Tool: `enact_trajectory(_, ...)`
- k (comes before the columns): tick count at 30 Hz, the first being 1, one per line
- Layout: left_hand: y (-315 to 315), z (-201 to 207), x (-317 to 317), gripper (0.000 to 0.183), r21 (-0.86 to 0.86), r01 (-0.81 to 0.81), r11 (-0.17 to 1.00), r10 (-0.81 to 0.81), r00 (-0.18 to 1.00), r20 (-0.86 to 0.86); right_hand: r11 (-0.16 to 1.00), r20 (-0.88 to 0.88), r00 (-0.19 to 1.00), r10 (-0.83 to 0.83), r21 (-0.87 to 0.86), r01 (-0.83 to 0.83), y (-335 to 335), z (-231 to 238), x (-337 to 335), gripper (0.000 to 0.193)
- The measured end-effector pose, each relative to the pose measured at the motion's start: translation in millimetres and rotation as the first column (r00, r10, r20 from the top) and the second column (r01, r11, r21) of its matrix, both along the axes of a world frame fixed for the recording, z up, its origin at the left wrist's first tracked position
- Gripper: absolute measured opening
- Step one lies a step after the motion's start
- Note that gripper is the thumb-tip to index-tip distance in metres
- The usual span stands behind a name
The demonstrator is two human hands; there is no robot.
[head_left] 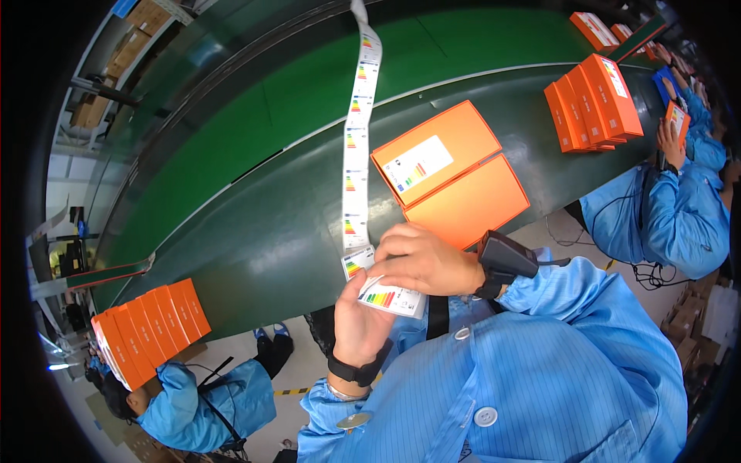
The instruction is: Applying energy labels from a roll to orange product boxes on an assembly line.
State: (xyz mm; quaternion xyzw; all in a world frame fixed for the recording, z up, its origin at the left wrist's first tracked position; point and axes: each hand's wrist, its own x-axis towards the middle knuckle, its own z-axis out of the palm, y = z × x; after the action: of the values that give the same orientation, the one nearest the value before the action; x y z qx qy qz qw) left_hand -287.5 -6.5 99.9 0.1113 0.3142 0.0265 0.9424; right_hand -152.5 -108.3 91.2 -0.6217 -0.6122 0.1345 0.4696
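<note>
Both hands of the operator opposite me are at the bench edge. The left hand [361,328] grasps the label bundle [395,299], thumb on its upper corner. The right hand [426,261] is bent over the top edge, fingertips at the same corner, where a label edge curls up; whether they pinch it, I cannot tell. The label bundle is thus located between the hands, in front of the blue smock [540,370].

The label strip [356,158] extends from the hands across the dark green bench [255,231]. To its right, two orange boxes lie side by side: the far box [468,127] bears a white label [421,163]; the near box [471,197] shows a plain top. Further orange boxes [150,328] stand in a row at the left end.
</note>
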Motion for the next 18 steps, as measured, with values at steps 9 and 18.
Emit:
enact_trajectory(9,3.9,-6.4,8.0,0.035,-0.092,-0.055,0.994,0.061,0.996,0.067,0.976,0.395,0.916,-0.072,0.218,-0.018,-8.4,5.6,0.8,0.018)
enact_trajectory(18,85.4,-9.0,-12.9,0.05,0.58,-0.344,0.738,0.323,0.935,0.144,0.989,-0.736,0.67,-0.095,-0.147,-0.021,-52.2,69.9,63.0,0.018)
